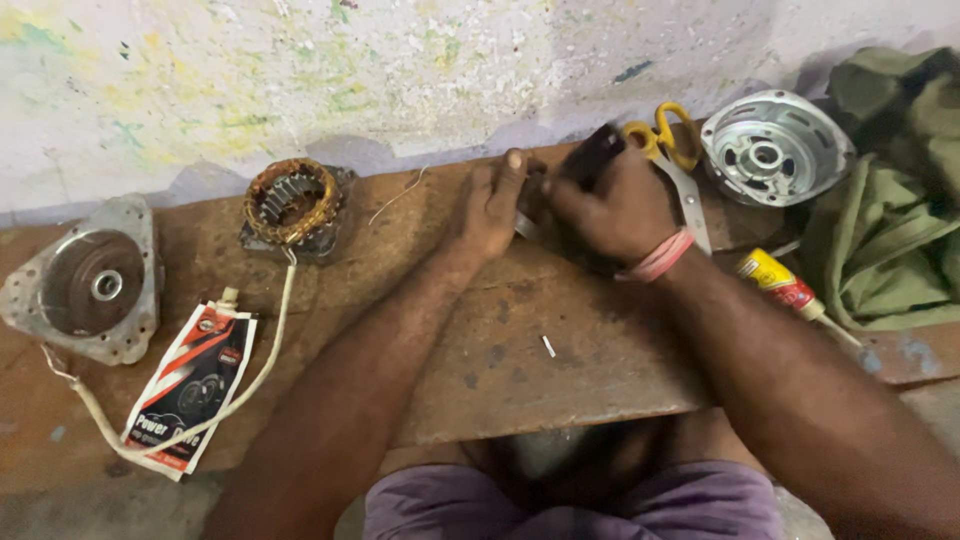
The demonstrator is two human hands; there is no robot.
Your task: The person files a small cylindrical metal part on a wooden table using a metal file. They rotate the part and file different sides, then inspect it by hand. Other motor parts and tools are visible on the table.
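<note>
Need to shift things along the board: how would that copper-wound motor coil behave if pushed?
The motor coil looks dense metal, so probably heavy and more likely to slide than tip. Its pale cable trails loosely, so it would probably drag floppily behind.

— Where are we watching from?
— One view only, worn on the person's head, looking steeply down over both forearms onto the wooden board [560, 350].
— Close in?
— Very: knees at the near edge, the splattered wall [300, 70] at the far edge. Left hand [490, 205] and right hand [610, 205] sit just above centre, slightly right.
</note>
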